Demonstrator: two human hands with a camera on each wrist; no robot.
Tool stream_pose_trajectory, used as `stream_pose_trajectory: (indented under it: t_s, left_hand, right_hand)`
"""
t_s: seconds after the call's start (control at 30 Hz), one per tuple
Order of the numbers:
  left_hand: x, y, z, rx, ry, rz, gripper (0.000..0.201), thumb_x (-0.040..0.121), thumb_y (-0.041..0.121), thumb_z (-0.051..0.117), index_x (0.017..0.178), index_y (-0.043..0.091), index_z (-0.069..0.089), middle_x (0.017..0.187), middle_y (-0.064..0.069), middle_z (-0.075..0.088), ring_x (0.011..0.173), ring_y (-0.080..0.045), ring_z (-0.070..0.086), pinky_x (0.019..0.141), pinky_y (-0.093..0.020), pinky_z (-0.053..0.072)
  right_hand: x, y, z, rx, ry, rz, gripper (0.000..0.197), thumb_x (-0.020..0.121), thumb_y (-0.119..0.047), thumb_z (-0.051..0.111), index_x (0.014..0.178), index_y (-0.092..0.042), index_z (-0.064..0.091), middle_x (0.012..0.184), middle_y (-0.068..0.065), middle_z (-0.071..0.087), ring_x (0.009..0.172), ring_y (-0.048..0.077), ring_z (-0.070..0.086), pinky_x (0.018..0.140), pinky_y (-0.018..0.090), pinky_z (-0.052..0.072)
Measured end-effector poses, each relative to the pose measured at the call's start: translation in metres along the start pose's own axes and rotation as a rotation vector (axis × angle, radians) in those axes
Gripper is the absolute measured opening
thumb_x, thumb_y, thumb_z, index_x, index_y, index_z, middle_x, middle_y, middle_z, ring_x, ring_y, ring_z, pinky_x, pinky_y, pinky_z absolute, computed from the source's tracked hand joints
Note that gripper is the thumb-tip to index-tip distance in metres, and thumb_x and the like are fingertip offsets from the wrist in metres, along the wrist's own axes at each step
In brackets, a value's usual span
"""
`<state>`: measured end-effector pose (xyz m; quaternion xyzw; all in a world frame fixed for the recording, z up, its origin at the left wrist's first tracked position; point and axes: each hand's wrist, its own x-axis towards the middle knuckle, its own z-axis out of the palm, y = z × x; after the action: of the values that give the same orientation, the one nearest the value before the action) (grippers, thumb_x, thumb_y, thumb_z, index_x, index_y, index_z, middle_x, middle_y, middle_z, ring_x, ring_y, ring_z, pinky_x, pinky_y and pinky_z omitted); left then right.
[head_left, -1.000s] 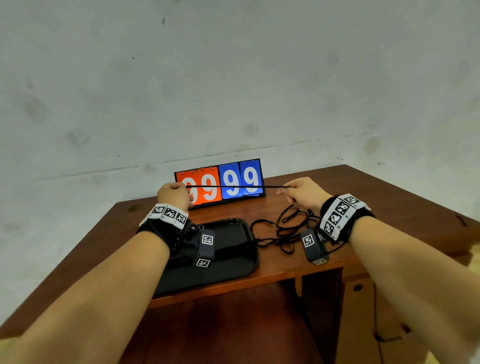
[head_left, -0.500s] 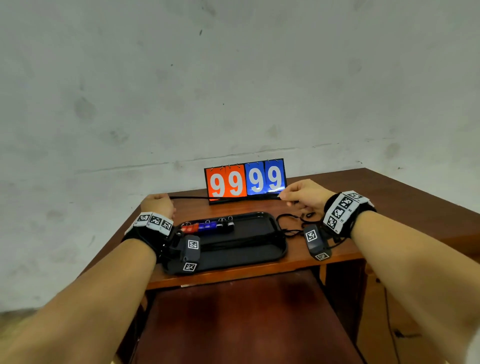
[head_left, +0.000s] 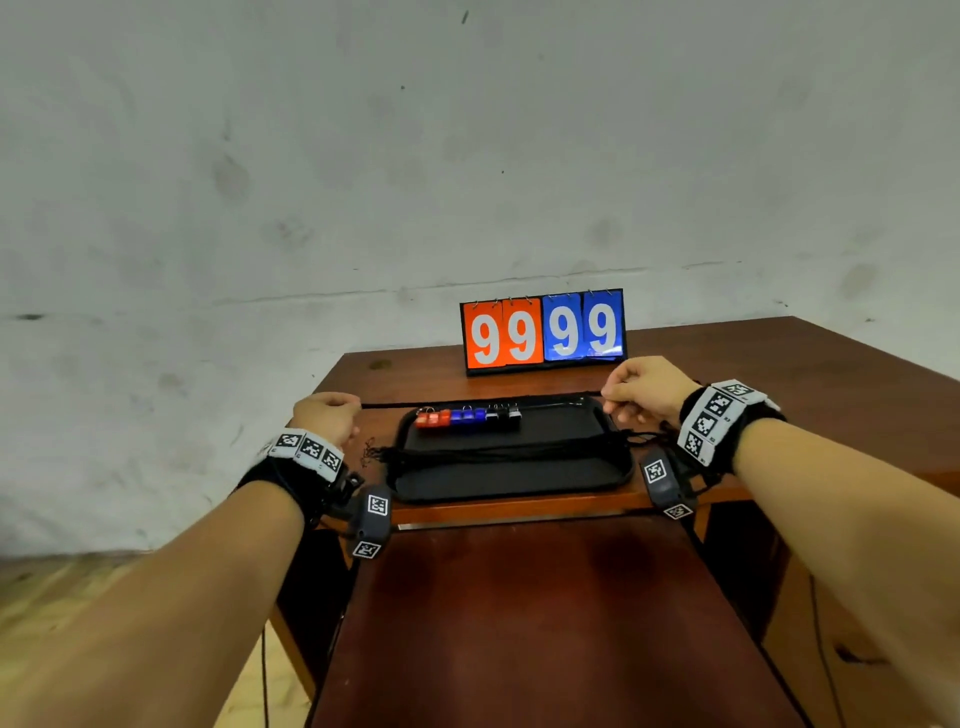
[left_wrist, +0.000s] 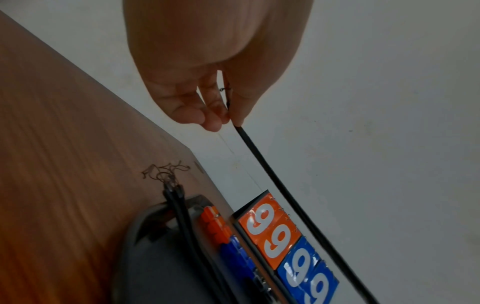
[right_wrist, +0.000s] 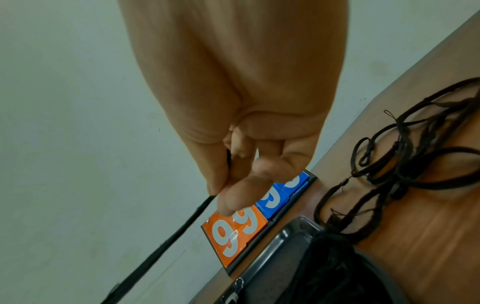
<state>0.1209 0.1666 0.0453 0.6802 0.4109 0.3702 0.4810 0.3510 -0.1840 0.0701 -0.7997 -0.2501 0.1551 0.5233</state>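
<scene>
Head view. Table (head_left: 779, 364), brown wood. Tray (head_left: 509, 482), black, set near the table's front edge. Bundle of black cords (head_left: 498, 453), laid lengthwise across the tray, frayed ends lying past its left rim on the wood. Loose cord tangle (right_wrist: 389, 179), lying on the table right of the tray. Row of small blocks (head_left: 467, 417), red, blue and black, with metal loops, ranged along the tray's far side. Black cord (head_left: 478, 405), stretched taut above the tray's far rim, held at both ends. Left hand (head_left: 326, 418): fingers curled, cord end pinched between thumb and fingertips, left of the tray. Right hand (head_left: 644, 387): fingers curled, other end pinched likewise, by the tray's far right corner. Scoreboard (head_left: 543, 332), reading 9999, stood behind.
</scene>
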Motion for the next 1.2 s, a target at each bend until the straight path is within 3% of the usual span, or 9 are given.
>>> stream_pose_trajectory:
  t_s: [0.1, 0.17, 0.3, 0.53, 0.8, 1.0, 1.13, 1.2]
  left_hand:
    - [0.006, -0.007, 0.003, 0.166, -0.007, 0.067, 0.009, 0.085, 0.017, 0.067, 0.082, 0.019, 0.076, 0.079, -0.003, 0.071, 0.076, -0.023, 0.064, 0.076, -0.031, 0.054]
    - [0.007, -0.008, 0.008, 0.26, -0.051, 0.096, 0.013, 0.086, 0.016, 0.065, 0.083, 0.02, 0.076, 0.089, -0.001, 0.072, 0.086, -0.023, 0.064, 0.083, -0.03, 0.052]
    - [0.007, -0.009, 0.022, 0.393, -0.156, 0.124, 0.019, 0.089, 0.013, 0.061, 0.079, 0.023, 0.074, 0.088, -0.001, 0.07, 0.082, -0.021, 0.064, 0.072, -0.027, 0.047]
    - [0.007, -0.01, 0.029, 0.634, -0.217, 0.199, 0.012, 0.086, 0.016, 0.064, 0.078, 0.023, 0.068, 0.089, 0.001, 0.068, 0.082, -0.021, 0.063, 0.071, -0.028, 0.048]
    - [0.005, -0.013, 0.029, 0.689, -0.273, 0.216, 0.013, 0.085, 0.017, 0.067, 0.075, 0.025, 0.068, 0.082, 0.0, 0.069, 0.073, -0.021, 0.065, 0.065, -0.028, 0.05]
    - [0.003, -0.014, 0.027, 0.748, -0.28, 0.196, 0.015, 0.083, 0.015, 0.067, 0.071, 0.025, 0.069, 0.08, 0.002, 0.07, 0.078, -0.02, 0.064, 0.066, -0.027, 0.047]
    - [0.001, -0.015, 0.026, 0.775, -0.282, 0.176, 0.013, 0.078, 0.016, 0.066, 0.071, 0.026, 0.069, 0.085, 0.002, 0.07, 0.082, -0.021, 0.065, 0.068, -0.028, 0.049]
    - [-0.003, -0.013, 0.024, 0.811, -0.259, 0.172, 0.008, 0.073, 0.021, 0.066, 0.071, 0.029, 0.068, 0.092, 0.004, 0.068, 0.093, -0.023, 0.062, 0.08, -0.034, 0.054]
  right_hand:
    - [0.007, 0.01, -0.001, -0.038, 0.028, 0.031, 0.009, 0.087, -0.008, 0.07, 0.091, 0.0, 0.069, 0.071, 0.013, 0.067, 0.049, 0.015, 0.056, 0.039, 0.019, 0.041]
    - [0.011, 0.017, 0.0, -0.051, 0.05, 0.051, 0.008, 0.088, -0.007, 0.068, 0.09, 0.001, 0.07, 0.071, 0.014, 0.065, 0.048, 0.014, 0.055, 0.038, 0.018, 0.04]
    - [0.019, 0.027, 0.001, -0.125, 0.055, 0.108, 0.008, 0.09, -0.005, 0.063, 0.091, 0.001, 0.069, 0.07, 0.012, 0.066, 0.047, 0.014, 0.053, 0.039, 0.02, 0.04]
    - [0.023, 0.034, 0.001, -0.243, 0.09, 0.114, 0.007, 0.087, -0.003, 0.063, 0.083, -0.005, 0.068, 0.068, 0.01, 0.069, 0.046, 0.017, 0.052, 0.034, 0.018, 0.037]
    - [0.023, 0.036, 0.004, -0.341, 0.121, 0.111, 0.011, 0.082, -0.006, 0.069, 0.072, -0.007, 0.074, 0.044, -0.003, 0.06, 0.041, 0.013, 0.051, 0.035, 0.018, 0.038]
    - [0.019, 0.034, 0.005, -0.408, 0.107, 0.122, 0.007, 0.081, -0.006, 0.072, 0.075, -0.008, 0.076, 0.061, 0.002, 0.066, 0.051, 0.013, 0.058, 0.034, 0.014, 0.037]
    - [0.018, 0.035, 0.006, -0.478, 0.07, 0.121, 0.005, 0.079, -0.011, 0.078, 0.074, -0.012, 0.077, 0.069, 0.002, 0.071, 0.06, 0.011, 0.063, 0.052, 0.019, 0.048]
    - [0.017, 0.035, 0.006, -0.513, 0.068, 0.13, 0.007, 0.078, -0.018, 0.08, 0.076, -0.013, 0.076, 0.071, 0.002, 0.072, 0.063, 0.013, 0.064, 0.058, 0.023, 0.05]
